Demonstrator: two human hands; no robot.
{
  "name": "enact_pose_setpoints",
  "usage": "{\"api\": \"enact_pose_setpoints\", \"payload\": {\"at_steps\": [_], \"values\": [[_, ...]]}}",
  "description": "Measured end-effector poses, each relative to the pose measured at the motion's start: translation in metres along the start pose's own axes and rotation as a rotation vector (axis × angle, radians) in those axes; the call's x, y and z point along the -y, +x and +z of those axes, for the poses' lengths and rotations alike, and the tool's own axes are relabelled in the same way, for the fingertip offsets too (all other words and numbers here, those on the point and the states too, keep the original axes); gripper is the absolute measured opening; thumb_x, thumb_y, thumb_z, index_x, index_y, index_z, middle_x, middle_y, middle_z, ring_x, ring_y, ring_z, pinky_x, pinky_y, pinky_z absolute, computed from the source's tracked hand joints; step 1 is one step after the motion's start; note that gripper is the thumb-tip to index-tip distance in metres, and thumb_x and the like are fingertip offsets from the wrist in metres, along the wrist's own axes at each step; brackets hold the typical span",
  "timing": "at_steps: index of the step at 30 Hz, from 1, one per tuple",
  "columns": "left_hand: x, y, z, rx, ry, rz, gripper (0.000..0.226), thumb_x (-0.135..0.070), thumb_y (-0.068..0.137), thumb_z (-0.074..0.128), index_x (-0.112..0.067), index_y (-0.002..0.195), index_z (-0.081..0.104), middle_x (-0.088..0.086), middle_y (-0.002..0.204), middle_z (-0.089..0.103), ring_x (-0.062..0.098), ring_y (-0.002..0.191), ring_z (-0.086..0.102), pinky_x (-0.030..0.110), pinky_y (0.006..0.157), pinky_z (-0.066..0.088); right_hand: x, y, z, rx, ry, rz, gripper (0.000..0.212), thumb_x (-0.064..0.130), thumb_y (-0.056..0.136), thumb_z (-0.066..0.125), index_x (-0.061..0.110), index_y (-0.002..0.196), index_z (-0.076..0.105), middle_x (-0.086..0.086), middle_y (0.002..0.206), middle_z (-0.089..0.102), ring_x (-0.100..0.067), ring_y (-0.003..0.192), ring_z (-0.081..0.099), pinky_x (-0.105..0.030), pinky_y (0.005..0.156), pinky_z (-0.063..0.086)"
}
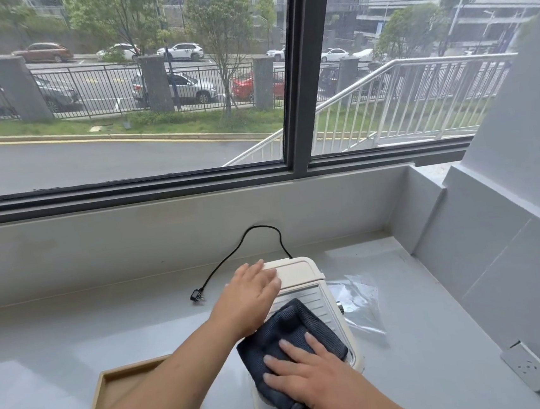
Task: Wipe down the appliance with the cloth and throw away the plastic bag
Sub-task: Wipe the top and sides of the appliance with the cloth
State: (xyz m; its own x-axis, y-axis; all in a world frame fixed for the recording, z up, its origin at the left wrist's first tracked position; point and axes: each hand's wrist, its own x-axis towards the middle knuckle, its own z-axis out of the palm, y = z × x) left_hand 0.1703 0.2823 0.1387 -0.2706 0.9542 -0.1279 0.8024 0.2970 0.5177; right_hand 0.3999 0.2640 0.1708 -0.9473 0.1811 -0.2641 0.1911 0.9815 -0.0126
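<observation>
Right hand flat, fingers spread, pressing dark cloth onto cream appliance top; left hand open, palm resting on appliance's far end; clear plastic bag on counter just right of both hands.

Grey glossy desk, bounded by a low pale wall under a dark-framed window. Wooden tray at the near left edge, partly hidden. White socket plate lying flat at the right. Outside: wet road, black railing fence, parked cars, trees, a white metal stair rail, grey buildings beyond.
</observation>
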Motion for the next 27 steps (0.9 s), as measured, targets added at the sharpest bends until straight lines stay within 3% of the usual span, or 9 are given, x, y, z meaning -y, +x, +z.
{"api": "enact_pose_setpoints", "payload": {"at_steps": [2, 5, 8, 10, 12, 16, 18, 20, 27], "values": [[0.001, -0.003, 0.005, -0.02, 0.097, 0.02, 0.067, -0.064, 0.098, 0.019, -0.037, 0.157, 0.034, -0.01, 0.172, 0.013, 0.015, 0.158, 0.001, 0.052, 0.126, 0.015, -0.002, -0.015, 0.008, 0.024, -0.091, 0.1, 0.046, 0.043, 0.094, 0.032, 0.06, 0.123, 0.065, 0.033, 0.138, 0.057, -0.001, 0.133, 0.053, -0.038, 0.11, 0.041], [0.002, -0.005, 0.012, -0.078, 0.165, 0.018, 0.061, -0.062, 0.102, 0.031, -0.037, 0.158, 0.031, -0.012, 0.172, 0.011, 0.016, 0.158, 0.001, 0.05, 0.126, 0.018, -0.014, -0.032, 0.027, -0.004, -0.153, 0.098, 0.077, 0.03, 0.106, -0.004, 0.059, 0.121, 0.066, 0.032, 0.137, 0.058, -0.002, 0.134, 0.051, -0.034, 0.111, 0.023], [0.002, -0.005, 0.014, -0.091, 0.176, 0.018, 0.062, -0.063, 0.101, 0.037, -0.037, 0.158, 0.031, -0.012, 0.172, 0.011, 0.016, 0.158, 0.001, 0.046, 0.126, 0.02, -0.023, -0.037, 0.021, -0.009, -0.1, 0.075, 0.057, 0.037, 0.105, 0.015, 0.055, 0.124, 0.065, 0.03, 0.141, 0.055, -0.004, 0.131, 0.057, -0.028, 0.107, 0.035], [0.002, -0.005, 0.014, -0.096, 0.164, 0.017, 0.062, -0.062, 0.101, 0.038, -0.037, 0.157, 0.032, -0.013, 0.172, 0.011, 0.015, 0.158, 0.001, 0.043, 0.126, 0.02, -0.029, -0.037, 0.019, -0.088, -0.085, -0.003, 0.035, 0.046, 0.09, 0.059, 0.049, 0.124, 0.068, 0.025, 0.141, 0.058, -0.006, 0.131, 0.057, -0.027, 0.105, 0.044], [0.002, -0.005, 0.015, -0.108, 0.146, 0.021, 0.061, -0.061, 0.101, 0.039, -0.037, 0.157, 0.033, -0.013, 0.172, 0.012, 0.016, 0.158, 0.002, 0.042, 0.126, 0.021, -0.034, -0.036, 0.019, -0.154, 0.022, -0.003, 0.063, 0.046, 0.06, 0.081, 0.04, 0.123, 0.072, 0.019, 0.139, 0.062, -0.01, 0.13, 0.059, -0.035, 0.103, 0.052], [0.004, -0.005, 0.016, -0.114, 0.142, 0.024, 0.061, -0.062, 0.101, 0.039, -0.038, 0.157, 0.033, -0.012, 0.172, 0.012, 0.016, 0.158, 0.001, 0.043, 0.126, 0.023, -0.042, -0.035, 0.014, -0.186, 0.122, 0.05, 0.072, 0.034, 0.064, 0.081, 0.03, 0.134, 0.067, 0.011, 0.147, 0.057, -0.015, 0.14, 0.049, -0.046, 0.111, 0.046], [0.005, -0.004, 0.016, -0.106, 0.136, 0.027, 0.061, -0.061, 0.101, 0.039, -0.038, 0.157, 0.032, -0.013, 0.172, 0.012, 0.016, 0.158, 0.001, 0.044, 0.126, 0.022, -0.049, -0.032, 0.013, -0.198, 0.262, 0.108, 0.07, 0.028, 0.083, 0.063, 0.03, 0.151, 0.049, 0.014, 0.162, 0.032, -0.009, 0.154, 0.017, -0.042, 0.128, 0.011], [0.006, -0.004, 0.016, -0.101, 0.138, 0.031, 0.06, -0.06, 0.102, 0.039, -0.038, 0.157, 0.032, -0.013, 0.172, 0.011, 0.015, 0.158, 0.0, 0.043, 0.126, 0.021, -0.057, -0.026, 0.016, -0.188, 0.347, 0.17, 0.069, 0.025, 0.092, 0.047, 0.033, 0.159, 0.033, 0.02, 0.166, 0.012, -0.001, 0.153, -0.005, -0.027, 0.123, -0.016], [0.005, -0.004, 0.016, -0.1, 0.137, 0.028, 0.06, -0.061, 0.102, 0.036, -0.039, 0.157, 0.031, -0.014, 0.172, 0.011, 0.013, 0.158, -0.001, 0.04, 0.126, 0.019, -0.081, 0.003, 0.015, -0.302, 0.414, 0.333, 0.063, 0.018, 0.096, 0.049, 0.031, 0.157, 0.038, 0.019, 0.167, 0.02, -0.007, 0.156, 0.007, -0.021, 0.124, -0.004]]}}
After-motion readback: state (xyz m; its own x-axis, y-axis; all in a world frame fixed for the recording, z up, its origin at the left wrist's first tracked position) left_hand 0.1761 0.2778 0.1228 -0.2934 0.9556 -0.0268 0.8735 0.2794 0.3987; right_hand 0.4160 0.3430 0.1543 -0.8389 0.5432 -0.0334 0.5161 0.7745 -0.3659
